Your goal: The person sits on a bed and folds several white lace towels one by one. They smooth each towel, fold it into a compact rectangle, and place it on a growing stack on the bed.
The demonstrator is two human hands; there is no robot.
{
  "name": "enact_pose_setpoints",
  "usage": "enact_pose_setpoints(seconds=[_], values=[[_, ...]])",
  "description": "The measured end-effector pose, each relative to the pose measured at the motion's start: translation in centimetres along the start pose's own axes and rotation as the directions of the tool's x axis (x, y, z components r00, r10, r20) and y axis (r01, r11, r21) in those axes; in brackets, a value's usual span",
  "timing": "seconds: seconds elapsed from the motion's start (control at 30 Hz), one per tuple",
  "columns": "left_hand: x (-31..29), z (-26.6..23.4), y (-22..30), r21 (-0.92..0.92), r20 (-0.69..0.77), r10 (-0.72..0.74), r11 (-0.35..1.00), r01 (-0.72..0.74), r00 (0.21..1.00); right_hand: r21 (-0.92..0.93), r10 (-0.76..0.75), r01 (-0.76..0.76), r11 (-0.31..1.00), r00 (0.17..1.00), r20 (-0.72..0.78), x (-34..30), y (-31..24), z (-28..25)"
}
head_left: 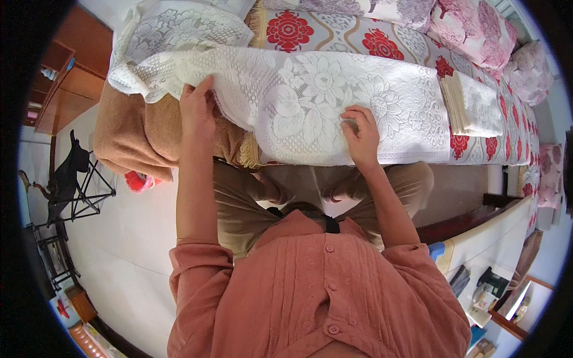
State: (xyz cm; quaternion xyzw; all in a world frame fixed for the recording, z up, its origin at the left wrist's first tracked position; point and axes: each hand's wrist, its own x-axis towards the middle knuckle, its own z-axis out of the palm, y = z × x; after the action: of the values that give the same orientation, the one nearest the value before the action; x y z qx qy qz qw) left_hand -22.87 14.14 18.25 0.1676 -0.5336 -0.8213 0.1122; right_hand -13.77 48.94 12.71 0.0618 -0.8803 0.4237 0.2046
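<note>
A long white lace cloth point(322, 77) with a raised flower pattern lies spread across the sofa-like seat in front of me. It looks smooth on the right and is gathered into folds on the left. My left hand point(199, 113) is at its near left edge, thumb and fingers closed on the lace. My right hand point(361, 134) rests on the flowered part near the front edge, fingers loosely bent and apart, holding nothing. To the right of the cloth sits a folded white and cream cloth point(471, 104) in a neat stack.
Under the lace is a red-patterned cover point(376, 42) with a fringe. Purple-printed cushions point(471, 33) line the back. A brown blanket point(134, 128) hangs at the left, with more white lace point(179, 27) beyond it. A black folding stool point(74, 173) stands on the floor at left; a table point(477, 238) is at right.
</note>
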Motion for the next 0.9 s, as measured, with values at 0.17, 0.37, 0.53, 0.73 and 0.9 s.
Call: enact_pose_setpoints(seconds=[0.17,0.37,0.53,0.73,0.9], values=[[0.2,-2.0,1.0,0.040,-0.036,-0.065,0.997,0.067,0.997,0.145,0.135,-0.138,0.980,0.990,0.031,-0.1,0.3,-0.2],[-1.5,4.9,6.0,-0.050,0.236,0.056,0.998,-0.045,0.970,0.256,0.114,-0.121,0.959,0.993,0.045,0.1,0.9,-1.0],[-6.0,21.9,5.7,0.003,0.624,0.037,0.999,-0.049,0.780,0.715,0.397,-0.418,0.560,0.893,0.212,1.4,3.3,-3.2],[-9.3,31.0,-2.0,0.177,0.827,0.119,0.873,-0.455,0.550,0.945,0.620,-0.326,0.032,0.748,0.237,4.0,7.9,-10.5],[-1.6,22.1,-10.2,0.533,0.606,0.166,0.641,-0.552,0.778,0.955,0.664,-0.297,0.016,0.717,0.212,4.1,9.3,-12.6]])
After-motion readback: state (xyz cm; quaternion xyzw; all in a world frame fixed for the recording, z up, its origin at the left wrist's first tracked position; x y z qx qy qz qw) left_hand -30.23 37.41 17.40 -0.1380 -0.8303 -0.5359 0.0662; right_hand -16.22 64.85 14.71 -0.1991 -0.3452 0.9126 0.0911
